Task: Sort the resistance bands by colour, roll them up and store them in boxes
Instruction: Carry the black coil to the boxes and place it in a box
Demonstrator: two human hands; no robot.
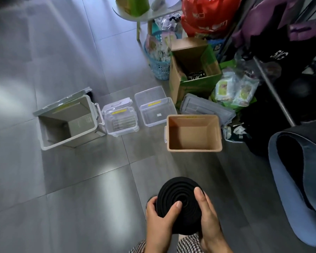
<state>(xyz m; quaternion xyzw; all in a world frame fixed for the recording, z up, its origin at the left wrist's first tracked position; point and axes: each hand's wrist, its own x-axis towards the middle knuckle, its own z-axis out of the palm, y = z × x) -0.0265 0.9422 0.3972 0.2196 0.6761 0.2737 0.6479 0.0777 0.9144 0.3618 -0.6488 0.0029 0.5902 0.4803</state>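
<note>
While it is held low over the grey floor [77, 179], the rolled black resistance band [177, 194] is clasped from both sides: left grip [161, 218] curled round its edge, thumb pressed across the coil, right grip [210, 216] wrapped round the other side. Ahead on the floor, the tan box [193, 149] stands open.

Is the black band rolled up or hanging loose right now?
Rolled up. The black band shows concentric coils on its face, a compact disc held between the left hand and right hand; no loose tail shows.
</note>
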